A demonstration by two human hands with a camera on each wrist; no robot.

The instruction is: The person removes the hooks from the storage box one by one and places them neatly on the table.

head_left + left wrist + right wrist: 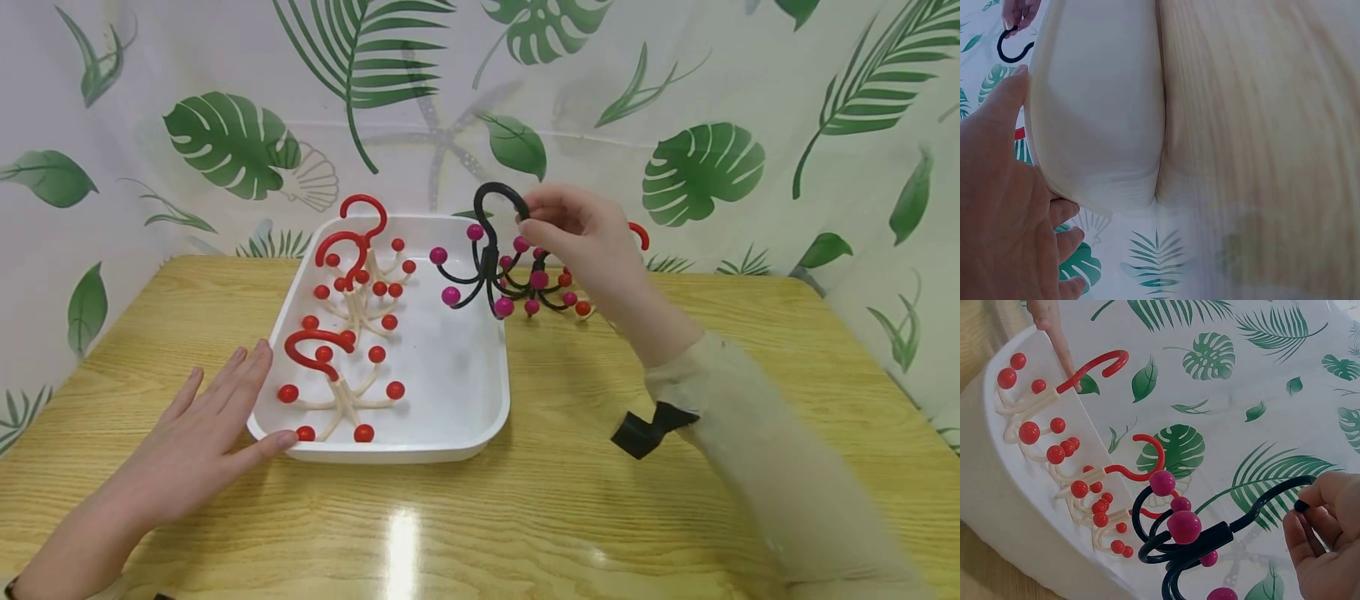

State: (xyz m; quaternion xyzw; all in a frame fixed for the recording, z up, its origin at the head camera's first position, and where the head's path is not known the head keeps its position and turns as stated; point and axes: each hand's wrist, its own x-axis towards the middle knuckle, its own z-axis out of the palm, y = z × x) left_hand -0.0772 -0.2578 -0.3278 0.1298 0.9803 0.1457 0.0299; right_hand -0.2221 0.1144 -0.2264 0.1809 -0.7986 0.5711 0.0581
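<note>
My right hand (585, 242) pinches the end of the hooked handle of a black massager (489, 262), whose curved arms end in magenta balls. It hangs over the white tray's right side, its hook uppermost; the right wrist view shows the same black massager (1210, 540) with thumb and fingers at the hook tip. My left hand (202, 437), fingers straight, touches the left rim of the white tray (495, 408). Inside the tray, along its left side, stand cream massagers with red hooks and red balls: one in front (343, 400), one mid-tray (360, 312), one at the back (371, 250).
Right of the tray, partly behind my right hand, another black massager (538, 287) with magenta balls stands on the wooden table (570, 500). A red hook (639, 235) shows beyond that hand. A leaf-printed sheet (600, 167) rises behind the table.
</note>
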